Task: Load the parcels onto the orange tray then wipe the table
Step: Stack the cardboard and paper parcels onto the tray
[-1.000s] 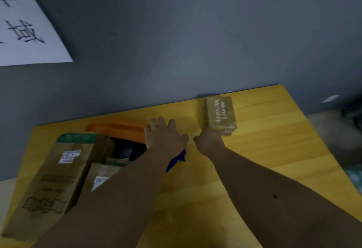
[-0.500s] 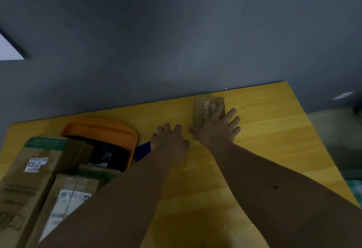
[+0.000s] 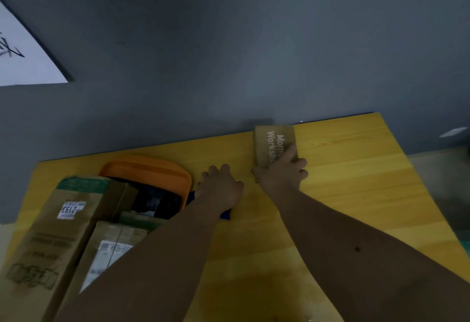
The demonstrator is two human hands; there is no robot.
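A small brown box (image 3: 269,141) printed "Momo's Workshop" lies at the table's far edge by the wall. My right hand (image 3: 282,171) grips its near end, fingers curled over the top. My left hand (image 3: 221,187) presses flat on a blue cloth (image 3: 225,215), of which only corners show beside the wrist. Left of it the orange tray (image 3: 147,169) holds a black parcel (image 3: 155,201) and two brown cardboard parcels, one labelled 2193 (image 3: 61,222) and a second one (image 3: 106,250) partly under my left forearm.
The yellow wooden table (image 3: 356,194) butts against a dark grey wall (image 3: 229,54). Its right edge falls off to the floor at the far right. A white paper sign (image 3: 23,59) hangs on the wall at upper left.
My right hand went from flat on the small box to gripping its near end. My left hand with the cloth stayed beside the tray. The view shifted slightly.
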